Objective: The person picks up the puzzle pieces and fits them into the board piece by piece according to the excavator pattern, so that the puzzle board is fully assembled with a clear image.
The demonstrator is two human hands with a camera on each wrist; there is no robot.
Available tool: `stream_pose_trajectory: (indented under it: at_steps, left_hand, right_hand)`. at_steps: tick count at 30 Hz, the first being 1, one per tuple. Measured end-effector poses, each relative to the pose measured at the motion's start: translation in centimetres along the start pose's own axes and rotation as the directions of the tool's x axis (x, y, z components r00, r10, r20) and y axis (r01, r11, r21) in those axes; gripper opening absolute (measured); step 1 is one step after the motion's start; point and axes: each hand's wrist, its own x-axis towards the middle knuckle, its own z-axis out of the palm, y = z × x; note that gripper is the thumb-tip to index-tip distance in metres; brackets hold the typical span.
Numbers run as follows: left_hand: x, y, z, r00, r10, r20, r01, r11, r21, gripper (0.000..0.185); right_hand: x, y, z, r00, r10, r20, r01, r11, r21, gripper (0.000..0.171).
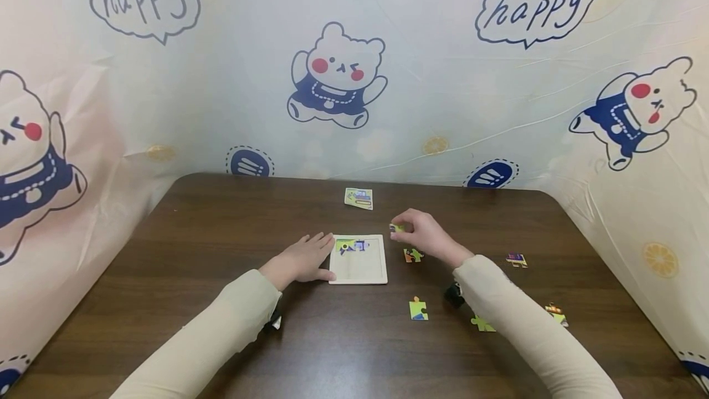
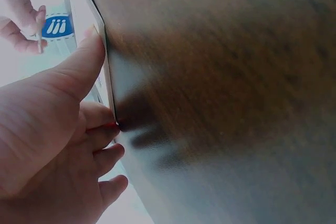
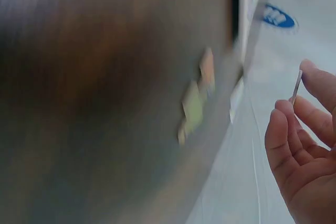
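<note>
Placement step in hand, by judgement: puzzle piece (image 1: 396,228) pinched in right hand (image 1: 423,236), raised just off table (image 1: 221,233), beside upper right corner of puzzle tray (image 1: 359,276). Left hand (image 1: 301,258) flat, fingers straight, pressed on tray's left edge, steadying it. Top row of tray partly filled; rest bare. Loose pieces near right forearm: orange-green piece (image 1: 412,255), yellow piece (image 1: 418,310); others further right. Reference card (image 1: 359,198) behind tray. Next move likely calls for turning piece to match, lowering into open slot beside fitted ones.
</note>
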Motion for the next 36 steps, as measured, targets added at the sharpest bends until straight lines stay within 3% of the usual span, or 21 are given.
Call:
stream_pose_trajectory:
  at_steps: [3, 7, 16, 21, 29, 36]
  left_hand:
    - [0.1, 0.0, 0.1, 1.0, -0.003, 0.001, 0.003, 1.0, 0.0, 0.082]
    - [0.1, -0.1, 0.1, 1.0, -0.006, 0.003, 0.006, 1.0, -0.004, 0.082]
    - [0.2, 0.0, 0.0, 1.0, -0.009, 0.009, 0.009, 1.0, -0.007, 0.081]
    - [0.2, 0.0, 0.0, 1.0, -0.015, 0.014, 0.015, 1.0, -0.003, 0.082]
    - [0.0, 0.2, -0.2, 1.0, -0.007, 0.014, 0.007, 1.0, -0.024, 0.082]
    - [-0.2, 0.0, -0.3, 1.0, 0.005, 0.011, -0.004, 0.999, -0.042, 0.079]
  right_hand:
    - [0.1, -0.9, 1.1, 0.999, 0.013, 0.038, -0.014, 1.0, 0.015, 0.025]
    - [0.5, -1.6, 2.4, 0.997, -0.029, 0.065, 0.029, 1.0, -0.003, 0.024]
    - [1.8, -2.3, 4.1, 0.994, -0.052, 0.094, 0.068, 0.981, -0.182, 0.026]
    - [2.0, -2.8, 4.2, 0.992, -0.034, 0.119, 0.063, 0.969, -0.241, 0.027]
    - [1.7, -2.9, 3.7, 0.989, -0.016, 0.147, 0.052, 0.968, -0.246, 0.029]
    - [1.6, -2.4, 3.2, 0.974, -0.076, 0.212, 0.127, 0.964, -0.235, 0.027]
